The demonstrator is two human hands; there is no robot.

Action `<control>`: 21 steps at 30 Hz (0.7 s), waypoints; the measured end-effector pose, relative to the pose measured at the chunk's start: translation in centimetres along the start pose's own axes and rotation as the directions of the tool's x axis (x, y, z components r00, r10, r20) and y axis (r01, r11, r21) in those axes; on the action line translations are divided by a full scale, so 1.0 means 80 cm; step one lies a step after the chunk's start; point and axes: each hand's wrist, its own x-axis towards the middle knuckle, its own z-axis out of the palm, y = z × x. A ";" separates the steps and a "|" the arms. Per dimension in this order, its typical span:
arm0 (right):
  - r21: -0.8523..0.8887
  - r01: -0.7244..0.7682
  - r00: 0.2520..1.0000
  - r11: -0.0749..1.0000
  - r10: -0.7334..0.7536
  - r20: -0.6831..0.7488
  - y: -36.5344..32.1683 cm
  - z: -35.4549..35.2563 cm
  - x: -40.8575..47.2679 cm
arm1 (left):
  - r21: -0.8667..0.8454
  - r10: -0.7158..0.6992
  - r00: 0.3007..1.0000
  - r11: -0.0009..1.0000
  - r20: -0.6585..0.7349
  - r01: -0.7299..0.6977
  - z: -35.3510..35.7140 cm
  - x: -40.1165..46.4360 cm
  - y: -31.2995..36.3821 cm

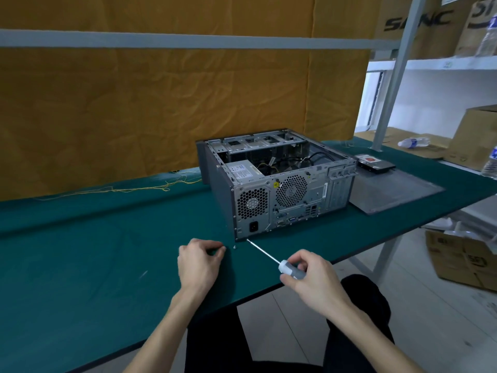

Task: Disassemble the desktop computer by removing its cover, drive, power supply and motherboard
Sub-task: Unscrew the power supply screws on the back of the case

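Observation:
The open desktop computer case point(271, 181) lies on its side on the green table point(94, 251), rear panel facing me. Its power supply point(246, 170) sits inside at the left, cables and drive bays behind it. The removed side cover point(392, 189) lies flat to the right of the case, with a drive point(375, 162) behind it. My right hand point(312, 275) grips the grey handle of a screwdriver point(269, 258) whose tip points at the case's lower left rear corner. My left hand point(200, 261) rests on the table with curled fingers, beside a small screw point(234, 247).
An orange cloth hangs behind the table. Shelving point(430, 63) with cardboard boxes and plastic bottles stands at the right. A cardboard box point(462, 259) sits on the floor below the table's right end. Yellow threads point(121, 188) trail along the table's back left.

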 end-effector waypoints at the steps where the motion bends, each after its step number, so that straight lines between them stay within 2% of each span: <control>1: 0.037 -0.033 0.999 0.999 0.033 0.006 -0.001 0.000 0.003 | 0.063 -0.017 1.000 0.998 0.013 0.016 0.004 0.001 0.005; 5: 0.133 -0.140 0.990 0.981 0.142 -0.007 -0.002 -0.001 0.011 | 0.110 -0.098 0.995 0.989 0.022 0.095 0.013 0.009 0.014; 11: 0.123 -0.209 0.977 0.970 0.212 -0.012 0.001 -0.006 0.019 | 0.095 -0.072 0.995 0.993 0.069 0.066 0.007 0.006 0.008; 16: 0.127 -0.226 0.972 0.966 0.231 -0.027 0.002 -0.004 0.021 | -0.170 0.090 0.996 0.982 0.021 -0.085 0.012 -0.024 0.018; 19: 0.124 -0.235 0.970 0.964 0.241 -0.040 0.000 -0.002 0.023 | -0.229 0.214 0.958 0.959 0.191 -0.168 0.033 -0.035 0.041; 21: 0.122 -0.239 0.968 0.963 0.246 -0.048 -0.001 0.000 0.024 | -0.188 0.305 0.908 0.947 0.287 -0.259 0.051 -0.033 0.056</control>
